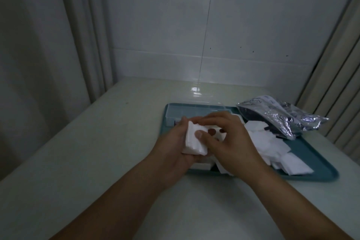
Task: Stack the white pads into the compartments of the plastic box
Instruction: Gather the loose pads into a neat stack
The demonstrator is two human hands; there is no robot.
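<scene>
Head view: a small stack of white pads [194, 140] sits gripped in the left hand [175, 142], the right hand [231, 138] pinching its far edge, above the plastic box [194, 109] on the teal tray [315, 173]. A loosened grip could fan the stack, scattering it onto the loose pads [272, 148].

both hands [206, 138] together, fingers curled

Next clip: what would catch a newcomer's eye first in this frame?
First, the two hands meeting at centre: the left hand and right hand together grip a stack of white pads above the teal tray. To the right, loose pads lie scattered on the tray. Behind those, a crinkled silver bag lies at the tray's far right corner.
</scene>
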